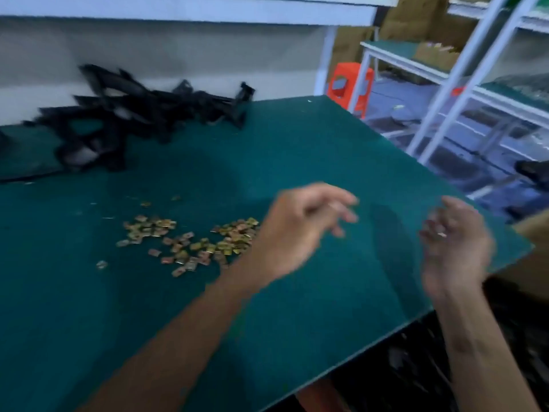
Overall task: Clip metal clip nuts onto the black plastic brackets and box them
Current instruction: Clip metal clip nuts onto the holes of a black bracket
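Left hand (300,230) hangs above the table, back of hand up, fingers loosely spread and pointing right, nothing in it. Right hand (454,248) is at the table's right edge, palm turned up and toward the left, fingers relaxed and slightly curled; a small pale glint sits on the fingers, too blurred to say whether it is a clip. Both hands are motion-blurred. Both forearms are bare, the left running in from the near left, the right coming up from the near right.

Surface: a dark green mat (297,150) covers the table, whose corner points far right. A pale wall runs behind it. White metal shelving (463,69) stands far right, with a green shelf top and brown cardboard on it. An orange plastic stool (346,84) sits on the floor beyond the table corner. A cardboard box edge (531,248) shows just beside the right hand, off the table.

Metal clip nuts (190,242) lie in a loose, scattered pile in the middle of the mat, just left of the left hand, flat, with no common direction. Black plastic brackets (124,114) are heaped at the far left against the wall, tangled; the heap's long axis runs left to right, single pieces pointing every way.
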Available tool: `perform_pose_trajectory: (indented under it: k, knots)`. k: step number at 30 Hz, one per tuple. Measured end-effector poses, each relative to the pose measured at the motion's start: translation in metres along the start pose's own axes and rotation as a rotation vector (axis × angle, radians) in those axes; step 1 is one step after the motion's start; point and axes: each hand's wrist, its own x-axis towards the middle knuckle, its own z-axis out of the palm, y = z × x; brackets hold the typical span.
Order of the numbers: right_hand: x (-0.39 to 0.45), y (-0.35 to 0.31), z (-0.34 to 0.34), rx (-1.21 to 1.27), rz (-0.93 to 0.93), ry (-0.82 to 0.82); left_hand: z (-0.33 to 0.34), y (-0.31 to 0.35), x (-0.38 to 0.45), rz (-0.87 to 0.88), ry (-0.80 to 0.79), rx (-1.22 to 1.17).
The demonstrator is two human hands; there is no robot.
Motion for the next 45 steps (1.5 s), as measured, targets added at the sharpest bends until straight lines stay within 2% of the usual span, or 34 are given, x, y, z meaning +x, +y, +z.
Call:
perform_pose_trajectory:
  k: [2, 3, 5, 6, 8, 10, 14, 17, 20, 24, 29, 34, 37, 45]
  knots:
    - [0.002, 0.031, 0.054, -0.279, 0.16, -0.322, -0.065, -0.011, -0.009, 0.039, 0.41, 0.1]
    - [-0.001, 0.049, 0.091, -0.421, 0.22, -0.472, -0.093, -0.021, -0.018, 0.053, 0.554, 0.152]
    - [-0.001, 0.083, 0.14, -0.647, 0.267, -0.69, -0.138, -0.045, -0.042, 0.057, 0.742, 0.248]
    - [-0.001, 0.1, 0.162, -0.724, 0.269, -0.749, -0.156, -0.056, -0.055, 0.047, 0.794, 0.29]
    - [0.002, 0.127, 0.206, -0.849, 0.244, -0.841, -0.174, -0.071, -0.074, 0.021, 0.84, 0.288]
    - [0.001, 0.154, 0.247, -0.906, 0.216, -0.938, -0.178, -0.077, -0.077, 0.015, 0.819, 0.273]
    - [-0.015, 0.207, 0.316, -1.027, 0.135, -1.153, -0.171, -0.075, -0.067, -0.05, 0.606, 0.367]
    - [-0.021, 0.236, 0.36, -0.882, 0.292, -1.072, -0.172, -0.079, -0.069, -0.072, 0.532, 0.352]
    - [-0.026, 0.257, 0.398, -0.703, 0.497, -0.934, -0.176, -0.087, -0.07, -0.069, 0.461, 0.471]
    - [-0.025, 0.277, 0.43, -0.681, 0.476, -0.825, -0.178, -0.092, -0.068, -0.062, 0.451, 0.47]
    - [-0.016, 0.283, 0.449, -0.639, 0.553, -0.754, -0.177, -0.091, -0.066, -0.054, 0.462, 0.455]
    - [-0.019, 0.257, 0.431, -0.539, 0.554, -0.72, -0.178, -0.092, -0.066, -0.081, 0.5, 0.4]
    - [-0.015, 0.229, 0.407, -0.514, 0.488, -0.711, -0.178, -0.091, -0.067, -0.112, 0.508, 0.368]
    - [-0.016, 0.138, 0.318, -0.39, 0.358, -0.841, -0.178, -0.087, -0.07, -0.069, 0.532, 0.296]
